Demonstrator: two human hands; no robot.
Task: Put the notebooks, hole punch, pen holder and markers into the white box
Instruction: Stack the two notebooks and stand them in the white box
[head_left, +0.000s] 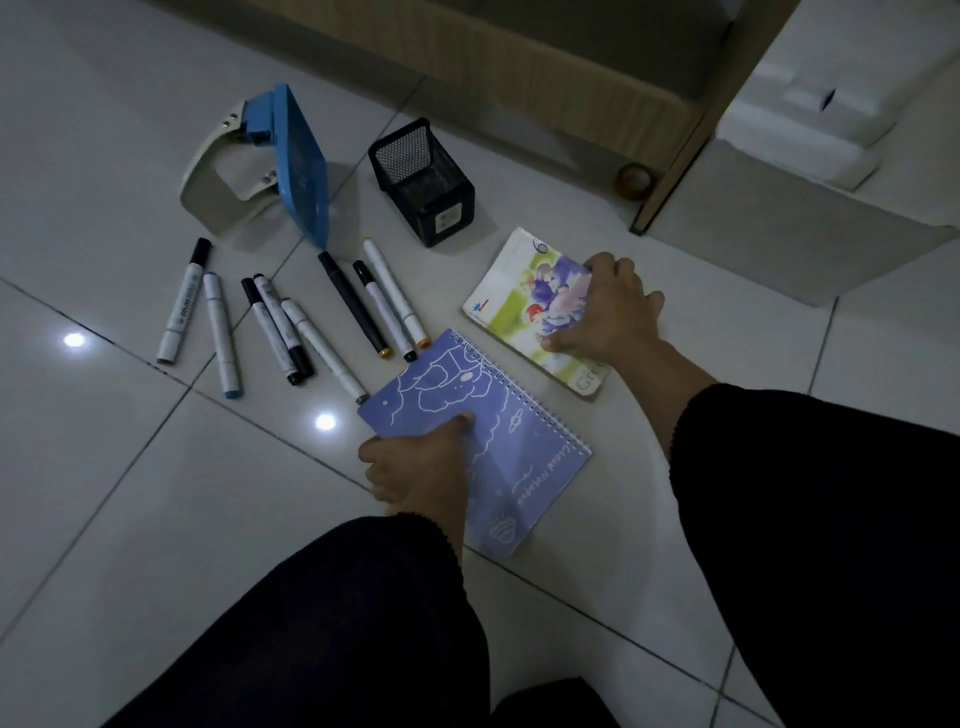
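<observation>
Left hand (415, 462) grips the blue spiral notebook's (498, 452) edge; right hand (605, 312) clasps the illustrated notebook (519, 291).

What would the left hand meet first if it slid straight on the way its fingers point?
Probably the nearest marker, whose tip lies just past the blue spiral notebook under the left hand; depth is uncertain.

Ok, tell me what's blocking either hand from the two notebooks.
Nothing visible. The left hand already rests on the blue spiral notebook, and the right hand is on the illustrated notebook. The markers lie off to the side.
</observation>
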